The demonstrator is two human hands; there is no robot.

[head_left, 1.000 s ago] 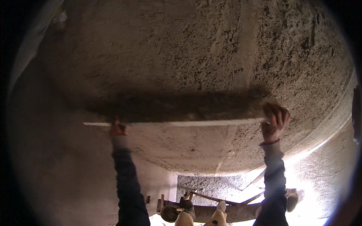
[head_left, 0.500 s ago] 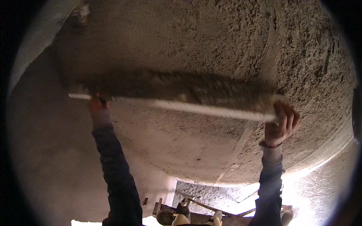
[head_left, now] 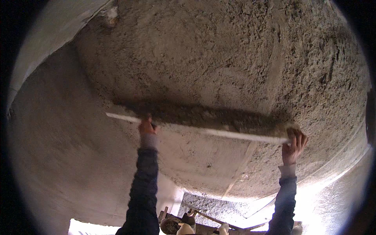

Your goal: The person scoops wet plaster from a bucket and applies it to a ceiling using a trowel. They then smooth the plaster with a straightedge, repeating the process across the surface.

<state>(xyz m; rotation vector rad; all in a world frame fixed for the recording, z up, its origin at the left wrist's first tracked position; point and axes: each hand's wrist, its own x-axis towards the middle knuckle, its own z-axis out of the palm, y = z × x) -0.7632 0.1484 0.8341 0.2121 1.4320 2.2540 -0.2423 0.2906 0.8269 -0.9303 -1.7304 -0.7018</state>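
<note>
Long bar, one, gripped in both hands

Bar (head_left: 235, 134): straight, pale lower edge, set across your rough plastered surface (head_left: 211, 51), right end lower. Your left hand (head_left: 148, 127): closed on it, inward of its left end. Your right hand (head_left: 294, 147): clamped at its right end.

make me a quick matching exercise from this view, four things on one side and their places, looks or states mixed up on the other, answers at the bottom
Things
1. straightedge
2. left hand
3. right hand
4. sleeves

Descriptions
A. at the right end of the long tool
B. dark blue
C. sloping down to the right
D. gripping a little inward of the tool's left end

Pairs: 1-C, 2-D, 3-A, 4-B
</note>
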